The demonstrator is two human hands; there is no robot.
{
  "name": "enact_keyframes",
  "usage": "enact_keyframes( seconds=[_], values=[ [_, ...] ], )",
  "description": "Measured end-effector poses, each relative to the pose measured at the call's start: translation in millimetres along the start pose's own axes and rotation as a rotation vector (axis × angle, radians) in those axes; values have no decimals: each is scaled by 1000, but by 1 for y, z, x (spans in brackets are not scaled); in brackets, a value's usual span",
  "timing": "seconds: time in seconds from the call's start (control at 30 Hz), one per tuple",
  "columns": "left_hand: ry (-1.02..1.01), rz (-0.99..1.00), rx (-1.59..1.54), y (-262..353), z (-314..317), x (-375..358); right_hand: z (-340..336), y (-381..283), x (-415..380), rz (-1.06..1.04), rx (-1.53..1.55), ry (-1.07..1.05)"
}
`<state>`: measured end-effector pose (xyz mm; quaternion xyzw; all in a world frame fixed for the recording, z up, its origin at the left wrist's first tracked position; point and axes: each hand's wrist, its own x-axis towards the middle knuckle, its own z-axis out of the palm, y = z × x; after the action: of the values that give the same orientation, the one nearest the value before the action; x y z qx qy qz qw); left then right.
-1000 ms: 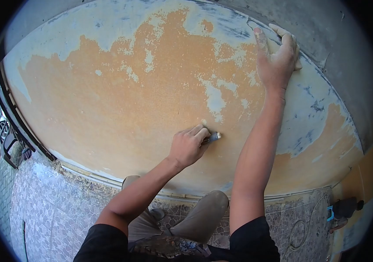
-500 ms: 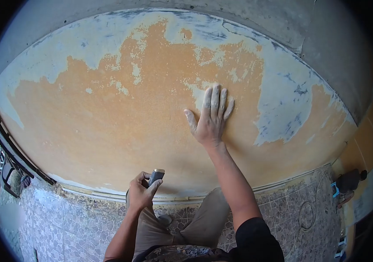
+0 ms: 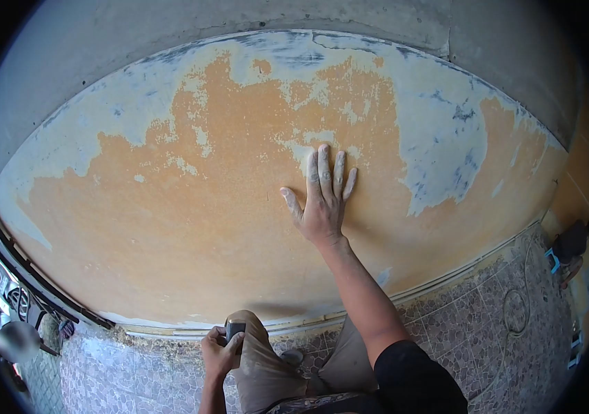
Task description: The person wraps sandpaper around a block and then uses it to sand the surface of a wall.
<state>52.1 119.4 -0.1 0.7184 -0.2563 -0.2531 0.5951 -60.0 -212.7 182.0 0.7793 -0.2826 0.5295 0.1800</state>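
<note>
Your spread right hand (image 3: 323, 209) seemingly feels the wall (image 3: 232, 234); nearer, your left hand (image 3: 218, 353) clamps a block (image 3: 236, 329); sliding needs lightness.

I saw soft daylight from the left, glaring bluish on the tiled floor (image 3: 112, 369) there; the far right sat dim. A soft shadow lay on the wall (image 3: 170, 234) beside the right forearm (image 3: 358, 286). My lens bowed straight edges, the corners were black, and one round lower-left patch (image 3: 17, 341) was blurred.

The orange wall (image 3: 177, 228) at frame centre is blotched whitish near the top, and the floor (image 3: 143, 372), lower left, is stone-patterned in grey.
</note>
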Motion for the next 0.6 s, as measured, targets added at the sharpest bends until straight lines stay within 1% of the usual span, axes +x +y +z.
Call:
enact_keyframes(
  seconds=[0.07,0.1,0.17,0.2,0.23,0.27,0.3,0.33,0.37,0.4,0.43,0.47,0.5,0.53,0.57,0.6],
  values=[
    [-40,39,-102,2,14,-1,10,-10,-26,62,144,8],
    [-70,24,-82,14,20,-4,11,-14,-38,60,150,13],
    [-112,37,-165,33,33,-9,5,-20,-69,71,204,-82],
    [-109,42,-163,36,38,-9,-3,-26,-85,89,315,-138],
    [-137,26,-251,40,41,-8,-12,-32,-102,106,426,-190],
    [-168,11,-338,43,45,-7,-22,-41,-121,211,637,-338],
    [-170,22,-335,47,50,-6,-31,-50,-143,315,847,-485],
    [-166,-13,-482,51,55,-4,-29,-59,-173,456,1145,-632],
    [-162,-48,-629,54,59,-1,-42,-74,-191,688,1512,-774],
    [-184,-42,-698,38,64,8,-46,-75,-214,601,1532,-875],
    [-207,-37,-703,47,68,6,-48,-74,-232,511,1550,-978],
    [-221,-27,-681,47,72,8,-51,-73,-239,501,1557,-970],
    [-233,-20,-659,46,76,9,-58,-73,-242,642,1574,-967],
    [-232,-76,-636,45,81,8,-61,-71,-244,789,1586,-962],
    [-230,-75,-631,45,83,8,-62,-67,-245,788,1591,-960],
    [-308,-84,-627,45,86,8,-61,-60,-247,968,1835,-944]
  ],
)
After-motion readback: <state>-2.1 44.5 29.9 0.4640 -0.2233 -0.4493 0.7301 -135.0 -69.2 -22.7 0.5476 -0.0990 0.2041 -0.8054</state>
